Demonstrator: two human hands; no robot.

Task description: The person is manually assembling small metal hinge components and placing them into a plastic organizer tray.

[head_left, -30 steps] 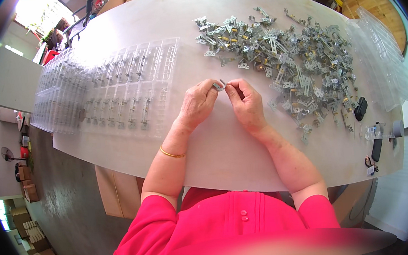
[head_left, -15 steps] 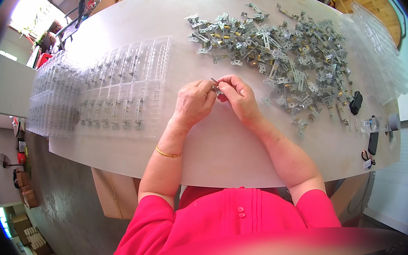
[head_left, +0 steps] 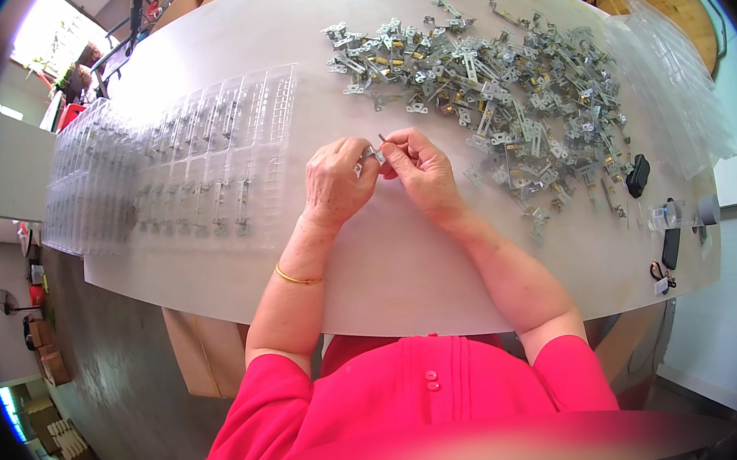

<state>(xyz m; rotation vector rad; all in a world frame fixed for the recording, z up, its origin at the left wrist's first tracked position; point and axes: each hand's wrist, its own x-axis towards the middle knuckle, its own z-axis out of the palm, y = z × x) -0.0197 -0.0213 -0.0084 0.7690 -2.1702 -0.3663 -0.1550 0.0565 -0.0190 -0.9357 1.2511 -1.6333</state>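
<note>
Right end of tabletop (head_left: 390,272): black case (head_left: 637,176) is lying near a clear container (head_left: 667,214) with grey end. Flat black rectangular object (head_left: 671,249) is resting just below; small dark cord (head_left: 656,273) with pale tag is lying beside it. Beyond the far right edge, round wooden board (head_left: 656,8) is standing tilted, dark curved bar running along its side. Far left: bright window (head_left: 53,34) is glaring; open cardboard box (head_left: 178,10) is showing past the tabletop. Dark fan (head_left: 7,302) is standing over left, near brown cartons (head_left: 53,364). Large cardboard box (head_left: 199,350) is sitting below the near edge, on grey floor (head_left: 115,340).
</note>
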